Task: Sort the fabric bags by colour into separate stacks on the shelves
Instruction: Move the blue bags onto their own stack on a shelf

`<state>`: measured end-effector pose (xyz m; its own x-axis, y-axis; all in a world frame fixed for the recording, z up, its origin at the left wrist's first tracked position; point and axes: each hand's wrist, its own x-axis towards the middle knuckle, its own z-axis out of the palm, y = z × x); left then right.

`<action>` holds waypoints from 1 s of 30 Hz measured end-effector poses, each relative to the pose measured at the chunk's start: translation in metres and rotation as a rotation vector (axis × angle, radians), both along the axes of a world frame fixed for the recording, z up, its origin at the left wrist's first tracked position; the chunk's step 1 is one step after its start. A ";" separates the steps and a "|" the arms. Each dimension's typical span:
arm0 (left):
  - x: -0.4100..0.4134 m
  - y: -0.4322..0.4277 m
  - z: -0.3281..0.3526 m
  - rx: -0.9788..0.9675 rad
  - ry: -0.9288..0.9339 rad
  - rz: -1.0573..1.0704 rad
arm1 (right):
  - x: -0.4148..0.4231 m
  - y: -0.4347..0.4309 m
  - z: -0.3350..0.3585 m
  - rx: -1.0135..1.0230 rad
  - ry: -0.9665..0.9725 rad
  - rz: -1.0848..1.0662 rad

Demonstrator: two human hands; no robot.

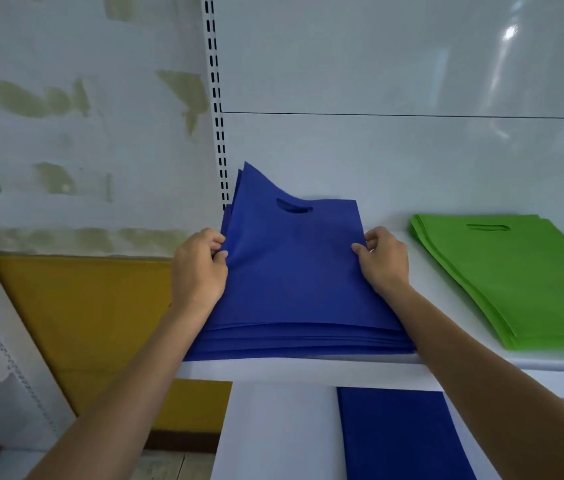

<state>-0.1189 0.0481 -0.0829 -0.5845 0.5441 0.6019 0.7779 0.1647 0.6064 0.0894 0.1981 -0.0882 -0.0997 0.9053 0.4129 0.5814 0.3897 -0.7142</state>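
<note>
Both hands, left hand (199,268) and right hand (382,259), pinch the top blue bag (291,265) on the blue stack (294,337) (beside the green stack (516,278)); best to square its edges before releasing it.

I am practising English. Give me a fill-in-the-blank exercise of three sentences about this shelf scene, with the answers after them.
1. The left hand and the right hand pinch the side edges of the top bag, whose colour is ____.
2. The neighbouring stack to the right is ____.
3. Both stacks rest on a white ____.
Missing words: blue; green; shelf.
</note>
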 end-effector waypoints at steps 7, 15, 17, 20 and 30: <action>0.001 -0.006 -0.001 0.069 0.028 0.031 | 0.001 -0.005 -0.002 0.138 -0.007 0.008; 0.006 -0.008 0.005 0.068 0.135 0.032 | 0.003 -0.014 0.008 0.189 0.101 0.065; 0.008 -0.013 0.011 0.045 0.159 -0.018 | 0.007 -0.019 0.017 0.191 0.085 0.078; 0.015 -0.026 0.020 -0.009 0.133 -0.119 | 0.026 -0.026 0.033 0.293 0.045 0.082; 0.127 -0.056 0.017 -0.103 0.166 -0.379 | 0.179 -0.081 0.035 0.385 -0.075 -0.071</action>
